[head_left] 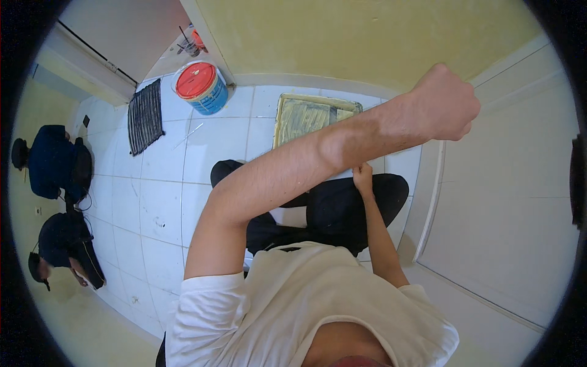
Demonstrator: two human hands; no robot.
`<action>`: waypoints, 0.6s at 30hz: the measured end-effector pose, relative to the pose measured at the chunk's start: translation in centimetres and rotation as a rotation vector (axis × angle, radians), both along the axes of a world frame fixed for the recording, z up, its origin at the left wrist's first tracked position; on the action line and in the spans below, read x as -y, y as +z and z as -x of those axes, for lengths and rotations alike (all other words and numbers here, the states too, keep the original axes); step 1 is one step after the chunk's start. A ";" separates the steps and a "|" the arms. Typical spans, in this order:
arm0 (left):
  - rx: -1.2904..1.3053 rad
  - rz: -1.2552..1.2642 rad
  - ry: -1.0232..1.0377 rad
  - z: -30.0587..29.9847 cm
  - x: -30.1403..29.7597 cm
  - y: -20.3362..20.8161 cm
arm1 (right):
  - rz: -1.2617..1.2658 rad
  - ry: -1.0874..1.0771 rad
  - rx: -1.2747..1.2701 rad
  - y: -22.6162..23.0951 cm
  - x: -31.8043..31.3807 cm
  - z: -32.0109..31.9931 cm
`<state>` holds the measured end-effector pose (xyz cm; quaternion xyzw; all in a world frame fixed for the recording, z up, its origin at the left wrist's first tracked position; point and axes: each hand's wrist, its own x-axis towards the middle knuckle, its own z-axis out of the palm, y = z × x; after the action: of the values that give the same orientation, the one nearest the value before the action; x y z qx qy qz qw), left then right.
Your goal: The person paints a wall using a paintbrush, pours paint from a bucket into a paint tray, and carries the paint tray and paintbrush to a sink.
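Note:
My left arm stretches across the view to the right, and its hand (449, 104) is closed in a fist in front of the yellow wall (367, 43). The back of the fist faces up, so whatever may be in its fingers is hidden. Below that forearm, by my right knee, my right hand (363, 178) is closed too, its fingertips partly covered; what it grips cannot be made out. A paint tray (277, 125) smeared with pale yellow paint lies on the floor ahead, partly hidden behind my left forearm.
A blue paint bucket (211, 100) with a red lid stands near the doorway, beside a dark striped mat (145, 117). A clear cup (190, 47) sits past the door frame. Two people (49, 160) in dark clothes are low by the left wall. A white door (501, 202) is on the right.

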<state>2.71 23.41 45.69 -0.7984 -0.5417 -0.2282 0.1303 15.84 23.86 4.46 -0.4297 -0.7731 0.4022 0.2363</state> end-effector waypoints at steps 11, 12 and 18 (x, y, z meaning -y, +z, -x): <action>0.287 0.181 0.161 15.4 7.4 -0.5 | -0.034 -0.012 0.058 -1.1 0.7 -1.4; 0.330 0.190 0.218 17.1 9.3 2.2 | -0.056 -0.026 0.049 -1.0 1.0 -1.1; 0.566 -0.803 0.438 27.2 26.9 19.0 | -0.038 0.010 0.025 0.2 0.5 -0.2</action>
<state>-24.47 -3.52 64.72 -0.4615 -0.5795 -0.5912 0.3187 16.08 23.38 4.65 -0.4263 -0.7855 0.3834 0.2327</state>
